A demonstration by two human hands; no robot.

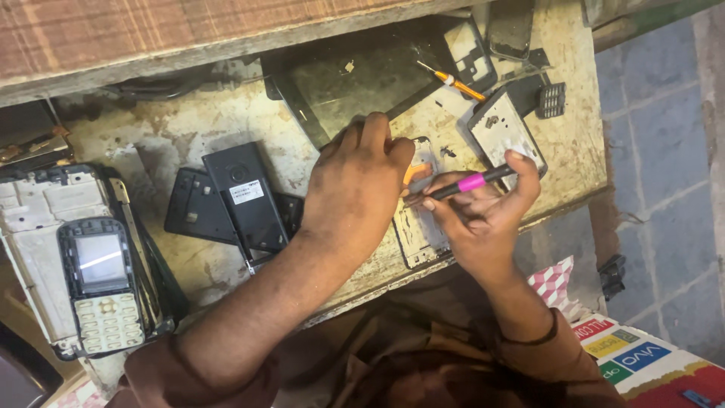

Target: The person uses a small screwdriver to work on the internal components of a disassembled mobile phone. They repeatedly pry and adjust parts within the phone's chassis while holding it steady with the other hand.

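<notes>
My left hand (355, 185) lies palm down over the upper part of an opened white phone frame (420, 230) on the worn bench, pinning it in place. My right hand (483, 215) grips a thin black tool with a pink band (470, 182), held like a pen, its tip aimed left at the frame beside an orange part (414, 173) just under my left fingers. The tool tip itself is hidden by my left hand.
A black phone back (245, 200) and a dark cover (189, 211) lie at left. A keypad phone (102, 283) rests on stacked frames at far left. A glass sheet (355, 75), an orange-handled screwdriver (453, 81), a white frame (502, 132) and a loose keypad (552, 100) lie behind. The bench edge (574, 200) runs near my right hand.
</notes>
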